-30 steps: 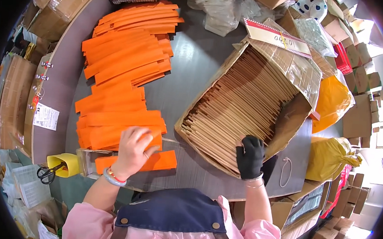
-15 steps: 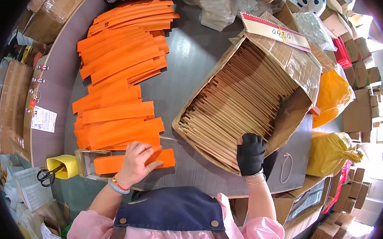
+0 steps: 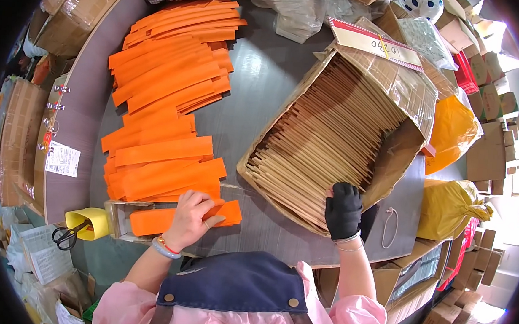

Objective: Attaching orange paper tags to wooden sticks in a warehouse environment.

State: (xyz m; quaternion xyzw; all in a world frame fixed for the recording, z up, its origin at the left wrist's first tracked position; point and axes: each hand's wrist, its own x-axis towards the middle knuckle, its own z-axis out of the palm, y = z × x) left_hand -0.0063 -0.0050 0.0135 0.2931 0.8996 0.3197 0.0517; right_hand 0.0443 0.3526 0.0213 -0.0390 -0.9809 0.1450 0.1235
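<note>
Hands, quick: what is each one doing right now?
Left hand: open, fingers flat on an orange strip.
Right hand, black glove: fingers at the wooden sticks; grip cannot be told.

Your grey table (image 3: 257, 96) carries orange sleeves (image 3: 162, 96) at ten o'clock — stacked. The open carton (image 3: 406, 94) of tan envelopes sits at two o'clock.

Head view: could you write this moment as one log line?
left hand: flat on orange sleeve | right hand, black glove: in cardboard box, on wooden sticks | grey table

Flat orange sleeve (image 3: 180, 218) lies lengthwise beside open box of chopsticks (image 3: 326, 136).
</note>
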